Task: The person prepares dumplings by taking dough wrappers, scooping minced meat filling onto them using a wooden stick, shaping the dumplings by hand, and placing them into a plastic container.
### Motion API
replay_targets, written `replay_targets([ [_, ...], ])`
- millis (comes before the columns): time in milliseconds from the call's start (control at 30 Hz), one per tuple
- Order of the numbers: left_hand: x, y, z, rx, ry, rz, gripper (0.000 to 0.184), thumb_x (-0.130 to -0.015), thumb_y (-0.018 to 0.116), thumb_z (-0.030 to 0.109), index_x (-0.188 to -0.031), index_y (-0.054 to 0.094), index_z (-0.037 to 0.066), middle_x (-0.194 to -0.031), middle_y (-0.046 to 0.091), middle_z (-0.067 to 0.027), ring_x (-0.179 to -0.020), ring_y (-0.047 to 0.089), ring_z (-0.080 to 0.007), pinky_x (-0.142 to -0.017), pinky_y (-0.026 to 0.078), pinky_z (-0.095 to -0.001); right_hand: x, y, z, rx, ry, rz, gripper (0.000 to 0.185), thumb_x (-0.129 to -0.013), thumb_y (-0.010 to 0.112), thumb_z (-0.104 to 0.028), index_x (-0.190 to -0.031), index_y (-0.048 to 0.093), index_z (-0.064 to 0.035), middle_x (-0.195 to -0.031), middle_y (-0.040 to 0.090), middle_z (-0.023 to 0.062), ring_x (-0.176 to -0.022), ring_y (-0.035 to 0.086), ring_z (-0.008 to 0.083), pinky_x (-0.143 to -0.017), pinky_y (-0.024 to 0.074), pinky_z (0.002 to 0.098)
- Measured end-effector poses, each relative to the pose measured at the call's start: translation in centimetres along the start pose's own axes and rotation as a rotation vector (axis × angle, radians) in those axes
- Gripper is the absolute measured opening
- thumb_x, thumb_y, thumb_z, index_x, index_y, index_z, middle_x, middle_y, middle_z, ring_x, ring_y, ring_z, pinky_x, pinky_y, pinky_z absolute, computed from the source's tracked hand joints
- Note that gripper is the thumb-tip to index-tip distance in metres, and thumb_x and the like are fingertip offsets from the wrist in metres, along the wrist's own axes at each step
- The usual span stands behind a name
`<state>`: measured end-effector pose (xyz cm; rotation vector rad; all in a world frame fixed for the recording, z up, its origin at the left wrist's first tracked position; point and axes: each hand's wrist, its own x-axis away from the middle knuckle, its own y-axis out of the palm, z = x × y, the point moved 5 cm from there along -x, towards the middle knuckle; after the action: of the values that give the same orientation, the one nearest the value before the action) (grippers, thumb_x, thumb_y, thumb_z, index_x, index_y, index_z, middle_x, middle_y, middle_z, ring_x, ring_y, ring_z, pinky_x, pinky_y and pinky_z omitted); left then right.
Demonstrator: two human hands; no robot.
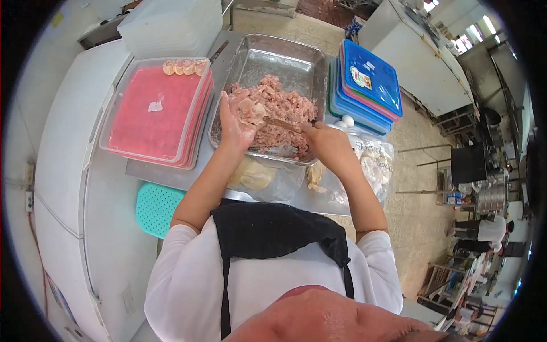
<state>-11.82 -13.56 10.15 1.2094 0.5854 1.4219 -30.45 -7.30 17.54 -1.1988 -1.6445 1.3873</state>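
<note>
My left hand point(235, 126) is at the left side of the metal tray, palm up with the thumb raised. On it lies a dumpling wrapper with meat filling point(250, 110). My right hand point(329, 142) grips a narrow flat spreader point(283, 124), whose tip reaches the filling in my left hand. Beneath and between both hands, minced meat point(285, 102) is heaped in the near part of the metal tray point(279, 51). Pale round wrappers point(254, 174) lie on plastic in front of the tray, close to my left forearm. A piece of dough point(315, 177) sits by my right forearm.
Stacked pink-lidded containers point(145, 108) stand left, with a row of finished dumplings point(185, 67) in the top one. Blue-lidded boxes point(373, 77) are stacked right, near white eggs point(345, 121) and a plastic bag of dough balls point(373, 159). A turquoise perforated stool point(156, 208) is below left.
</note>
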Motion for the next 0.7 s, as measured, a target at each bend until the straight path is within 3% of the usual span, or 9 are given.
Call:
replay_targets([
  [133,-1.5,-0.9,-0.8,-0.056,0.065,0.084,0.060,-0.092,0.051,0.053,-0.119,0.052,0.000,-0.131,0.050,-0.0167,-0.123,0.047,-0.0374,-0.106,0.036,-0.0529,-0.2,1.8,-0.2,-0.150,-0.131,0.132,0.026,-0.089,0.057,-0.014,-0.114,0.059,-0.0067,-0.088,0.061,0.0173,-0.078,0.062,0.0380,-0.063,0.0508,0.0448],
  [233,-1.2,-0.1,-0.9,0.104,0.082,-0.014,0.058,-0.090,0.058,0.046,-0.121,0.050,-0.002,-0.130,0.051,-0.0161,-0.121,0.049,-0.0354,-0.105,0.038,-0.0514,-0.5,1.5,1.4,-0.282,-0.173,0.105,0.028,-0.091,0.057,-0.015,-0.117,0.061,-0.0051,-0.088,0.062,0.0179,-0.078,0.063,0.0339,-0.066,0.0507,0.0394],
  [300,-1.0,-0.1,-0.4,-0.112,0.101,-0.151,0.057,-0.086,0.064,0.037,-0.126,0.047,0.000,-0.129,0.052,-0.0158,-0.122,0.050,-0.0334,-0.107,0.037,-0.0483,-0.5,-0.2,3.7,-0.509,-0.208,0.085,0.028,-0.094,0.056,-0.018,-0.117,0.061,-0.0031,-0.084,0.063,0.0170,-0.076,0.063,0.0299,-0.066,0.0495,0.0356],
  [333,-0.8,0.1,-0.3,-0.221,0.110,-0.221,0.058,-0.085,0.067,0.032,-0.128,0.046,0.001,-0.129,0.052,-0.0157,-0.122,0.050,-0.0324,-0.108,0.036,-0.0467,-0.6,-0.2,4.9,-0.580,-0.199,0.213,0.031,-0.096,0.054,-0.022,-0.116,0.062,-0.0002,-0.079,0.063,0.0160,-0.071,0.060,0.0252,-0.066,0.0463,0.0320],
  [433,2.0,2.9,0.6,-1.112,0.405,-0.329,0.065,-0.075,0.073,0.013,-0.134,0.045,0.008,-0.138,0.044,-0.0098,-0.120,0.050,-0.0230,-0.104,0.039,-0.0375,-0.6,0.3,6.2,-0.846,0.066,-0.182,0.034,-0.097,0.053,-0.025,-0.117,0.060,0.0022,-0.081,0.064,0.0145,-0.070,0.058,0.0213,-0.068,0.0463,0.0308],
  [500,3.4,5.1,0.9,-1.376,0.657,-0.395,0.064,-0.075,0.072,0.011,-0.133,0.047,0.008,-0.134,0.048,-0.0094,-0.118,0.051,-0.0218,-0.103,0.039,-0.0346,-0.5,-0.4,5.5,-0.820,-0.037,-0.281,0.034,-0.097,0.053,-0.025,-0.117,0.060,0.0022,-0.084,0.065,0.0134,-0.071,0.057,0.0180,-0.070,0.0468,0.0295],
  [567,3.7,6.1,0.6,-1.521,0.692,-0.554,0.058,-0.074,0.070,0.010,-0.129,0.052,0.007,-0.127,0.054,-0.0095,-0.114,0.054,-0.0210,-0.099,0.041,-0.0332,-0.4,-0.8,5.0,-0.779,-0.171,-0.265,0.034,-0.098,0.053,-0.025,-0.117,0.060,0.0019,-0.087,0.066,0.0122,-0.073,0.057,0.0154,-0.072,0.0474,0.0287],
  [633,3.4,6.0,0.5,-1.528,0.489,-0.805,0.048,-0.074,0.070,0.010,-0.121,0.058,0.004,-0.114,0.063,-0.0102,-0.106,0.059,-0.0207,-0.094,0.045,-0.0330,-0.2,-1.2,4.1,-0.726,-0.325,-0.137,0.034,-0.098,0.053,-0.025,-0.118,0.060,0.0016,-0.090,0.067,0.0108,-0.076,0.058,0.0137,-0.073,0.0479,0.0286],
  [700,2.8,5.2,0.1,-1.607,0.374,-0.874,0.042,-0.073,0.070,0.012,-0.113,0.062,0.003,-0.101,0.067,-0.0106,-0.096,0.062,-0.0226,-0.087,0.048,-0.0351,-0.5,0.9,4.0,-0.778,-0.266,-0.254,0.031,-0.096,0.054,-0.024,-0.117,0.061,-0.0020,-0.097,0.067,0.0172,-0.084,0.063,0.0260,-0.077,0.0488,0.0333],
])
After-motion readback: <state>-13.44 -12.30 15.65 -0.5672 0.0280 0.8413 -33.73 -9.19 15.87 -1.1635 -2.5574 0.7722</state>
